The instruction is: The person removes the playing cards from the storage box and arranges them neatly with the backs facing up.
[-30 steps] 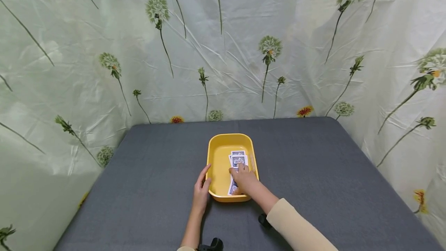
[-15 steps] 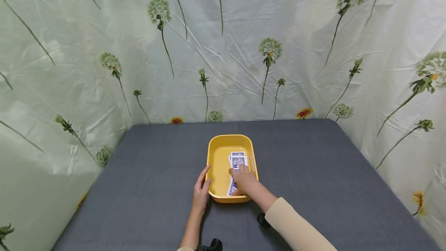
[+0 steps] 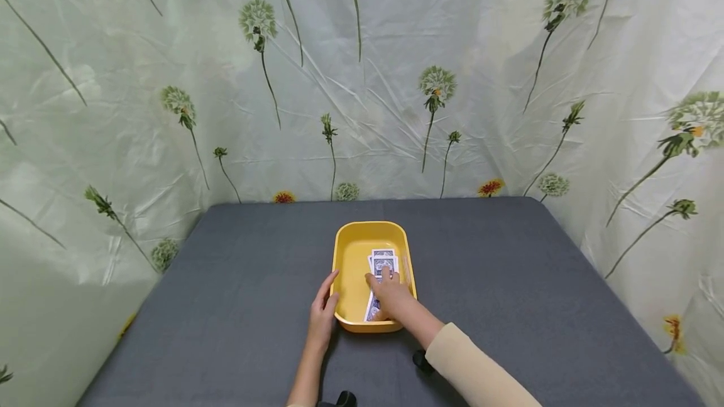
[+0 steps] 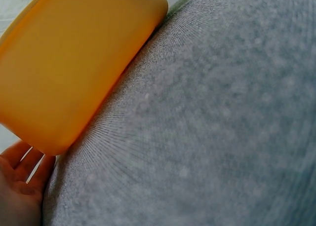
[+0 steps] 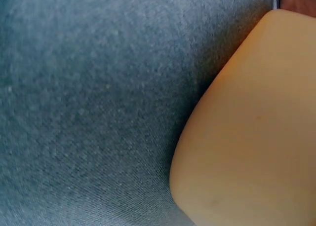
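Observation:
A yellow plastic tray [image 3: 352, 281] with rounded corners sits on the table. Inside it, toward the right, several blue-backed playing cards [image 3: 384, 262] overlap in a column. My right hand [image 3: 394, 297] reaches over the tray's near right side, its spread fingers on the cards, covering part of them. Against the tray's left wall rests my left hand [image 3: 322, 316], fingers extended along the rim. In the left wrist view that hand [image 4: 22, 179] appears at the tray's outer wall [image 4: 74, 68]. The right wrist view shows the tray's outside [image 5: 247, 127] but not the cards.
Grey cloth covers the table [image 3: 481, 269]. Behind it hangs a pale curtain [image 3: 373, 105] printed with dandelions. Dark wrist devices [image 3: 421, 361] show below the forearms, and a cream sleeve [image 3: 475, 366] covers the right forearm.
The head view has shifted slightly, so the tray and hands sit a little lower and further left in it. Both hands keep nearly the same place at the tray.

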Action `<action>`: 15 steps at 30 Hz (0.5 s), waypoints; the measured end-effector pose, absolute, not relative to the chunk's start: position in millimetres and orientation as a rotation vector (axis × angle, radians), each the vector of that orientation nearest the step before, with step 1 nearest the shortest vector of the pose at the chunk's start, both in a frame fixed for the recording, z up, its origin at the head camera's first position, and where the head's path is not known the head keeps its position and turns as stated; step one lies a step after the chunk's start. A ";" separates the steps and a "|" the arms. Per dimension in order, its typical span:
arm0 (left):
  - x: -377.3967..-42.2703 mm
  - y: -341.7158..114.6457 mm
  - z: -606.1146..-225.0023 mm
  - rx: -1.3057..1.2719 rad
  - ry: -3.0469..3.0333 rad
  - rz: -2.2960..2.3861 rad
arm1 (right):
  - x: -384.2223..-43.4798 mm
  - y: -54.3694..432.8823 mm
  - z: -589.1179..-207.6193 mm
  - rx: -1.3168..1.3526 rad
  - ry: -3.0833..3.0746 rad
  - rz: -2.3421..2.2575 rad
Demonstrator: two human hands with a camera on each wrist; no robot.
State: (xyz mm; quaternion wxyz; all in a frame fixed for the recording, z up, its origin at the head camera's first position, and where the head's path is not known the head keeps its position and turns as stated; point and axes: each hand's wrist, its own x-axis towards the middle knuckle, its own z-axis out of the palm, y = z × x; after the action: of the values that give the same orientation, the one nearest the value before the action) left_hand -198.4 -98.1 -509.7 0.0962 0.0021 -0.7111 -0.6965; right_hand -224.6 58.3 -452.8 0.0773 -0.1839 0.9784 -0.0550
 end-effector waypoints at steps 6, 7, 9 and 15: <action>-198.6 -99.5 -507.3 0.016 -2.104 -2.106 | -219.3 57.0 -453.9 -0.702 3.003 -0.192; -198.7 -99.3 -507.5 0.019 -2.099 -2.109 | -218.4 56.9 -453.2 -0.723 3.005 -0.193; -198.3 -98.9 -508.2 0.027 -2.103 -2.098 | -216.6 57.0 -451.5 -0.763 2.995 -0.207; -198.1 -98.2 -510.6 -0.017 -2.109 -2.047 | -214.7 58.9 -448.0 -0.822 2.947 -0.214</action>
State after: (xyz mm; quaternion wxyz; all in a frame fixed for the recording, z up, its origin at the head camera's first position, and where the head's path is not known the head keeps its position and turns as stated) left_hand -198.1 -98.2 -510.6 0.1012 -0.0058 -0.7139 -0.6929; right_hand -214.7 58.9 -448.0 0.0370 -0.2679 0.9602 -0.0698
